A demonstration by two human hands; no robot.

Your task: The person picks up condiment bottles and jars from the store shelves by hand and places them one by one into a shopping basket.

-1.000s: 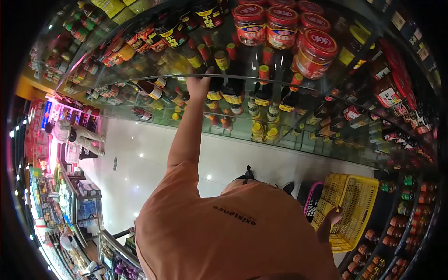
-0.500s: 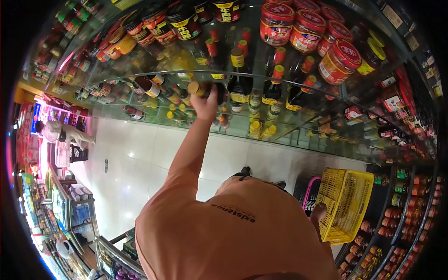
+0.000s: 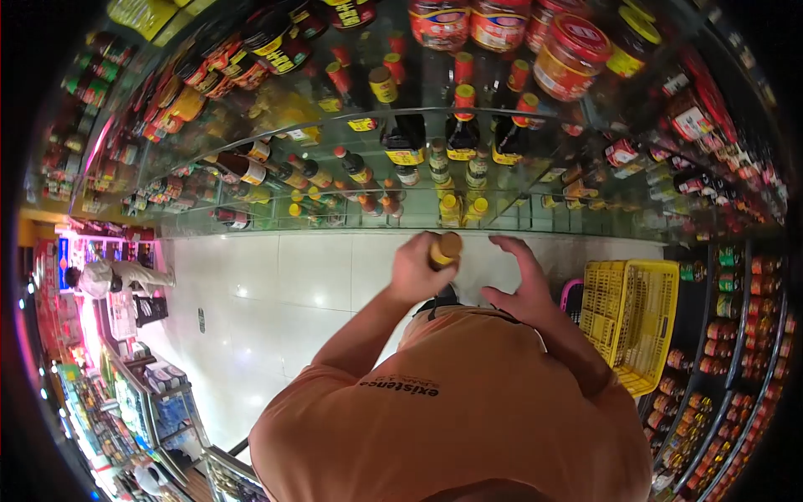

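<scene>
My left hand (image 3: pixel 411 269) is wrapped round a sauce bottle (image 3: pixel 447 248) in front of my body. Its gold cap points up toward the camera, and the rest of the bottle is mostly hidden below. Just to its right, my right hand (image 3: pixel 525 289) is held up with thumb and fingers apart and nothing in it. On the glass shelf ahead are dark sauce bottles (image 3: pixel 405 142) with yellow labels, some with red caps (image 3: pixel 463 67). Red-lidded jars (image 3: pixel 573 54) stand above them at the right.
A yellow shopping basket (image 3: pixel 661 322) is at my right, beside racks of jars (image 3: pixel 736 351). The glass shelf edge (image 3: pixel 335 120) runs across ahead of me. Pale tiled floor (image 3: pixel 251 335) stretches left, where another person (image 3: pixel 100 276) stands near lit counters.
My left hand has drawn back from the shelf toward my body with the bottle. My right hand has risen from beside the basket to near the left. The shelf has shifted in view.
</scene>
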